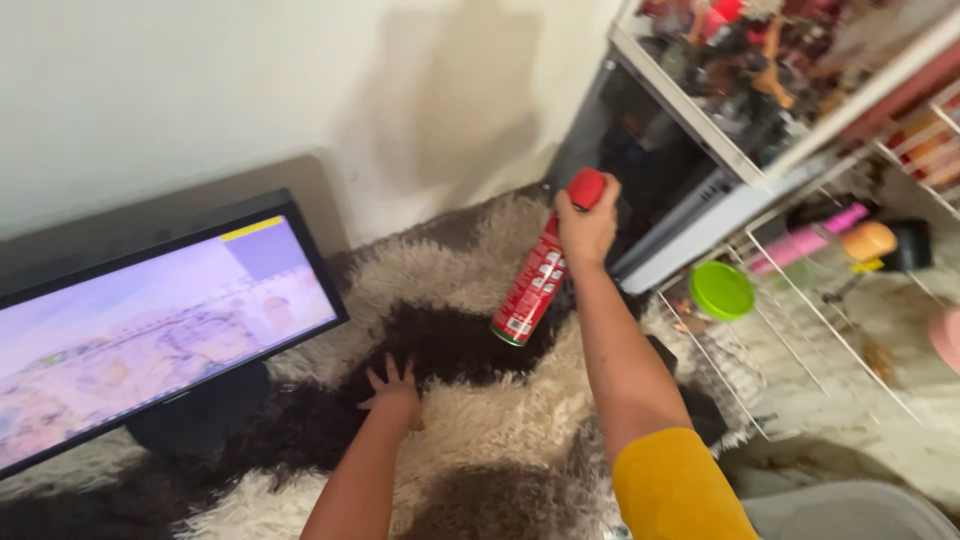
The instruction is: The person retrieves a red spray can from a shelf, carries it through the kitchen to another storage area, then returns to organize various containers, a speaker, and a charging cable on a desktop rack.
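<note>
My right hand grips the top of a red spray can with a red cap, held tilted above the rug with its base pointing down and left. My left hand lies flat, fingers spread, on a dark patch of the shaggy brown-and-cream rug. A yellow sleeve covers my right upper arm.
A lit flat screen stands on the rug at the left, against a white wall. At the right stands a white wire rack holding a green lid, a pink bottle and other items, with a cluttered shelf above. A grey bin rim shows at bottom right.
</note>
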